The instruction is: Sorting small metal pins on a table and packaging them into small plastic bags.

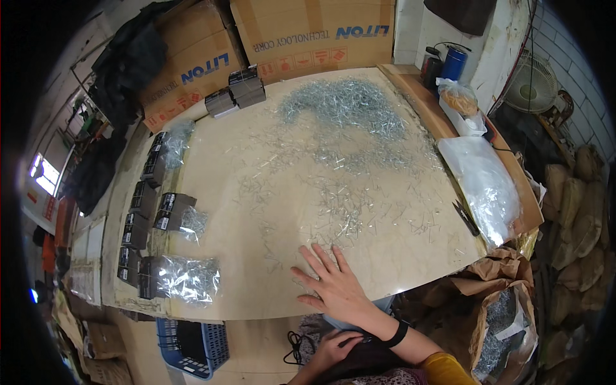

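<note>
One right hand (pixel 335 287) lies flat on the table (pixel 256 282), fingers (pixel 314 256) spread. Loose nails (pixel 346 109) lie beyond the fingertips. Left hand (pixel 332 350) sits below the table edge, fingers unclear.

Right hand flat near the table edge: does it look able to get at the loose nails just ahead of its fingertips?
Probably yes: the right hand lies open on the table, and the scattered nails lie just beyond with nothing between.

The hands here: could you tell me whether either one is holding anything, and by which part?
The right hand lies flat and open on the table, holding nothing. The left hand is below the table edge; its grip cannot be told.
</note>
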Available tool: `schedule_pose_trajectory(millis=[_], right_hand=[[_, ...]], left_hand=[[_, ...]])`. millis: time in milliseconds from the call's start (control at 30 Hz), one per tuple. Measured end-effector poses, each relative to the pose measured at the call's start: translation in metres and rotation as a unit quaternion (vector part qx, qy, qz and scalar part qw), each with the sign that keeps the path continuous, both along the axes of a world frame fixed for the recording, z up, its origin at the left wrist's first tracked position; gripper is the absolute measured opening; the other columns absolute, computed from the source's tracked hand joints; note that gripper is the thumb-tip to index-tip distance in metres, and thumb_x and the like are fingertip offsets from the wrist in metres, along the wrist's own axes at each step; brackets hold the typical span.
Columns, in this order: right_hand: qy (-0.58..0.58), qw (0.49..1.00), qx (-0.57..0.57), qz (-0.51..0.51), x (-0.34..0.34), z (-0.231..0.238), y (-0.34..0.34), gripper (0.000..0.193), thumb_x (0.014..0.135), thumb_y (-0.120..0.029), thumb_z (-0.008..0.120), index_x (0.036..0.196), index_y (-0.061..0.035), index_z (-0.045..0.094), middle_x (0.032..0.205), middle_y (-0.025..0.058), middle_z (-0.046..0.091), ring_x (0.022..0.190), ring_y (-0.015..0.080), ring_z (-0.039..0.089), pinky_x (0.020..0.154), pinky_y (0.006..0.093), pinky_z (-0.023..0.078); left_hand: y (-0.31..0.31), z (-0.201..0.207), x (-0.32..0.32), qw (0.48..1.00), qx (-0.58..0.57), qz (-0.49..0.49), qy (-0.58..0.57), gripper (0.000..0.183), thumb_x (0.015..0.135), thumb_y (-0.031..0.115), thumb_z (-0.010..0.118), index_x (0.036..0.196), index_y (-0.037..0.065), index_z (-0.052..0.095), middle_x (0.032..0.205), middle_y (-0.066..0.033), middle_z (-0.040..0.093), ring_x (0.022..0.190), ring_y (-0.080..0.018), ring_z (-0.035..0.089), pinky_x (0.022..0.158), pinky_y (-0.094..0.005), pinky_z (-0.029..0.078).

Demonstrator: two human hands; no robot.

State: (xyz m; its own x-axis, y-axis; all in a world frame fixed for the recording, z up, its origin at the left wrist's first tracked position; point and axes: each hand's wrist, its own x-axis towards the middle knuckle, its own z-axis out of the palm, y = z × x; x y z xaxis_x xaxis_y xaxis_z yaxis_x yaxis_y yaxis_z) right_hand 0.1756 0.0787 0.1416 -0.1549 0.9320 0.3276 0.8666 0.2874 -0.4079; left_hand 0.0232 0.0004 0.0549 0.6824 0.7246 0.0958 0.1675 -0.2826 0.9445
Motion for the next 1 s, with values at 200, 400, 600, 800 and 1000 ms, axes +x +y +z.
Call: schedule_pose_trajectory(millis=[200, 400, 600, 800, 1000], right_hand=[[0.018, 0.999, 0.026, -0.004, 0.014, -0.01, -0.021, 0.031, 0.086, -0.02, 0.067, 0.116, -0.0129, 0.066, 0.136, 0.0084, 0.054, 0.127, 0.0277, 0.049, 0.108, 0.0482, 0.037], [0.162, 0.986, 0.044, -0.008, 0.049, 0.003, -0.051, 0.034, 0.079, 0.002, 0.063, 0.111, -0.0077, 0.068, 0.126, 0.0089, 0.062, 0.118, 0.0294, 0.056, 0.103, 0.0444, 0.043], [0.174, 0.985, 0.008, -0.014, 0.07, -0.013, -0.062, 0.051, 0.068, 0.013, 0.054, 0.114, -0.0038, 0.066, 0.131, 0.0102, 0.06, 0.122, 0.0336, 0.052, 0.103, 0.0402, 0.042], [0.016, 0.998, -0.005, -0.053, 0.029, 0.018, -0.051, 0.05, 0.086, -0.037, 0.067, 0.131, -0.0148, 0.059, 0.149, 0.0118, 0.042, 0.137, 0.0337, 0.04, 0.114, 0.0567, 0.026], [0.004, 0.996, 0.076, -0.039, 0.012, -0.021, -0.067, 0.044, 0.085, -0.028, 0.067, 0.127, -0.0144, 0.063, 0.138, 0.0109, 0.054, 0.132, 0.0309, 0.048, 0.111, 0.0517, 0.034]], left_hand=[[-0.001, -0.002, -0.004, 1.0, 0.006, 0.002, 0.025, 0.015, 0.082, 0.011, 0.077, 0.097, 0.007, 0.074, 0.09, -0.0113, 0.072, 0.076, -0.0266, 0.067, 0.072, -0.0356, 0.055], [-0.005, -0.008, -0.004, 1.0, -0.005, 0.002, 0.012, 0.014, 0.082, 0.009, 0.077, 0.095, 0.006, 0.074, 0.091, -0.0089, 0.073, 0.077, -0.0244, 0.067, 0.073, -0.0338, 0.054], [-0.001, 0.01, -0.003, 0.999, 0.002, -0.02, 0.033, 0.013, 0.081, 0.007, 0.077, 0.094, 0.005, 0.074, 0.093, -0.0068, 0.074, 0.079, -0.0215, 0.067, 0.074, -0.0323, 0.053], [-0.003, 0.004, -0.008, 0.999, -0.029, -0.021, 0.04, 0.015, 0.083, 0.009, 0.076, 0.097, 0.006, 0.074, 0.096, -0.0112, 0.072, 0.082, -0.0259, 0.067, 0.077, -0.0338, 0.054], [-0.002, 0.01, -0.003, 0.999, -0.037, -0.02, 0.012, 0.016, 0.086, 0.013, 0.074, 0.1, 0.006, 0.074, 0.1, -0.0153, 0.069, 0.087, -0.0303, 0.069, 0.079, -0.0367, 0.055]])
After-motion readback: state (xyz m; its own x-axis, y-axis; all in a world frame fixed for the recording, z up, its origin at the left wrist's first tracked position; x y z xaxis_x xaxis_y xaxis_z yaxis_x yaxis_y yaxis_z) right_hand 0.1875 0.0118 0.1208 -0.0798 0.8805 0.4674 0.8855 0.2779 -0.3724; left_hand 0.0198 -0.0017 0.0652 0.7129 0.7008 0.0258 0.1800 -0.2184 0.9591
